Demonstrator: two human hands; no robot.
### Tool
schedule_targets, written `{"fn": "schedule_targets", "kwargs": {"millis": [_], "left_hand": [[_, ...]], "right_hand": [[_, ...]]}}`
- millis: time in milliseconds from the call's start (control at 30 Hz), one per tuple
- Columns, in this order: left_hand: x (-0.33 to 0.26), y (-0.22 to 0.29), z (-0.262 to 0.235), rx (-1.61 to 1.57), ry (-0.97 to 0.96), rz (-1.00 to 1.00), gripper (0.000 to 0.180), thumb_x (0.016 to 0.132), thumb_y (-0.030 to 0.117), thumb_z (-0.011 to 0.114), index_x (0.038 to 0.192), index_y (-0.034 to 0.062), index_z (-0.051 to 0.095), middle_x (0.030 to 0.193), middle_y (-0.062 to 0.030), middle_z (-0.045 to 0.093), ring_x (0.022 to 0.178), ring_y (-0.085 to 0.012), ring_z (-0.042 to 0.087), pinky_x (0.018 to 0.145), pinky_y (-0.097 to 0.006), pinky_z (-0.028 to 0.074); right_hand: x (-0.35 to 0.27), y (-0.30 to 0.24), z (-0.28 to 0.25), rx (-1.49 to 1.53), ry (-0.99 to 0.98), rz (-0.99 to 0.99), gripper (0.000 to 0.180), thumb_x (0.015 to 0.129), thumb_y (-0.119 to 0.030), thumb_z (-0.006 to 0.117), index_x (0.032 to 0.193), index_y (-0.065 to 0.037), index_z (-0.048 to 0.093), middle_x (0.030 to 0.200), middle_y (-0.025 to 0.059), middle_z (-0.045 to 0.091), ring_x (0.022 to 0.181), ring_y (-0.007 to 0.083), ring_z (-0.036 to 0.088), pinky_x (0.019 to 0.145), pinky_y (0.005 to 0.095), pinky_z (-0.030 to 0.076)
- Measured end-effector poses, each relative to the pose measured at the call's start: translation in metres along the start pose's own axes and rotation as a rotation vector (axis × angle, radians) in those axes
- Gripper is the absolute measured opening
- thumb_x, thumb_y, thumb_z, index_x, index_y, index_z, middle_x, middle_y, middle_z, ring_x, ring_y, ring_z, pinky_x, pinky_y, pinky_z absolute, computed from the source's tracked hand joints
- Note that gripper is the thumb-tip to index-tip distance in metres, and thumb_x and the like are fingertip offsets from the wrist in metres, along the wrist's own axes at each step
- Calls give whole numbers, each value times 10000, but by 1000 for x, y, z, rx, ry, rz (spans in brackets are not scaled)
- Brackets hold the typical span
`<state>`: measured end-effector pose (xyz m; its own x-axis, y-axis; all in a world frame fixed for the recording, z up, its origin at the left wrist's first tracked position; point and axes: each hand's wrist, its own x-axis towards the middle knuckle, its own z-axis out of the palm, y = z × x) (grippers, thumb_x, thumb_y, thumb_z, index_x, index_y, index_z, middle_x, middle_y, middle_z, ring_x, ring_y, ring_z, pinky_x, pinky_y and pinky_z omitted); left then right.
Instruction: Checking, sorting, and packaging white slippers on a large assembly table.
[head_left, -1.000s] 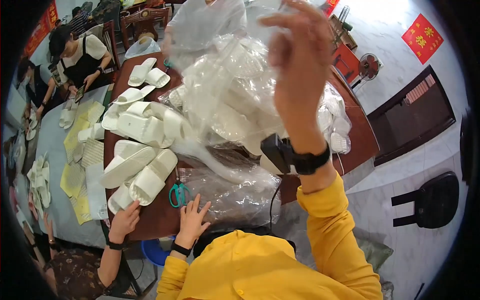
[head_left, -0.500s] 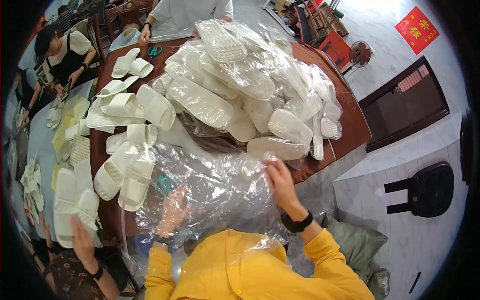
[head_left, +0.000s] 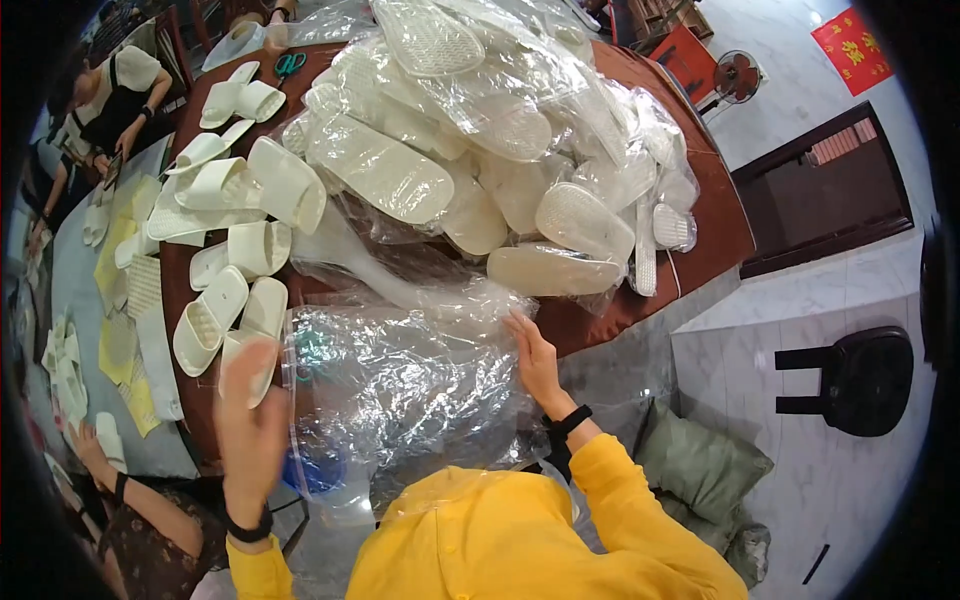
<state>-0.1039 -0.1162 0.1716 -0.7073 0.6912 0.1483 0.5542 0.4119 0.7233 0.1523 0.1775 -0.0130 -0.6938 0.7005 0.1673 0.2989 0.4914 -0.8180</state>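
Observation:
A large clear plastic bag (head_left: 420, 385) lies spread flat in front of me, over the near edge of the table. My right hand (head_left: 535, 360) rests on its right edge, fingers stretched out along the film. Blurred by motion, my left hand (head_left: 250, 430) is at the bag's left side, its fingertips over a white slipper (head_left: 264, 312). Whether it grips the slipper does not show. Another white slipper (head_left: 210, 320) lies just left of that one. Teal scissors (head_left: 312, 355) show through the bag.
A heap of bagged white slippers (head_left: 470, 140) covers the brown tabletop (head_left: 715, 225). Loose slippers (head_left: 225, 185) line its left side, near a second pair of teal scissors (head_left: 290, 66). Co-workers sit left; one person's hand (head_left: 92, 452) touches a slipper. A black stool (head_left: 865, 380) stands right.
My left hand has moved from beneath the bag leftward to the slippers. The bag lies flatter, with my right hand still at its edge. A co-worker's hand and slippers have shifted left.

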Motion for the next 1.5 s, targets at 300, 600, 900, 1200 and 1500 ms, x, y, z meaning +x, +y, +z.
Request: {"fn": "schedule_targets", "kwargs": {"millis": [300,600,900,1200,1500], "left_hand": [[-60,-58,179,401,-724,384,949,691,350,823,1502,280,335,1597,-105,193,1462,-417,133,1131,-680,105],[-54,-74,186,533,-723,378,923,725,211,767,1500,406,304,1601,-27,214,1478,-348,142,1133,-705,94],[-66,-104,197,673,-565,563,868,815,-13,589,1508,413,287,1617,-18,180,1492,-342,101,1104,-741,83],[-39,-69,186,380,-552,487,658,832,332,693,1428,215,440,1493,-88,379,1357,-361,368,1091,-638,255],[3,-75,211,370,-352,399,618,842,323,684,1413,238,462,1410,-107,455,1031,-314,578,789,-457,510]], "right_hand": [[12,15,-14,52,-137,97,366,952,-42,564,1317,-19,532,1176,147,675,1092,306,653,891,334,527],[-38,-22,-19,-608,-504,-515,829,794,-58,656,1516,-281,314,1563,69,280,1448,322,237,1168,599,146],[25,-51,-37,-649,-626,-383,457,839,-155,662,1279,-156,540,1269,81,550,1213,271,504,958,496,427],[133,-35,70,-764,-501,-639,204,845,-212,653,980,-61,626,915,115,661,780,290,656,701,401,542],[192,-157,45,-546,-394,-687,155,797,-100,604,929,-34,558,856,150,621,826,382,629,687,485,503]]}}
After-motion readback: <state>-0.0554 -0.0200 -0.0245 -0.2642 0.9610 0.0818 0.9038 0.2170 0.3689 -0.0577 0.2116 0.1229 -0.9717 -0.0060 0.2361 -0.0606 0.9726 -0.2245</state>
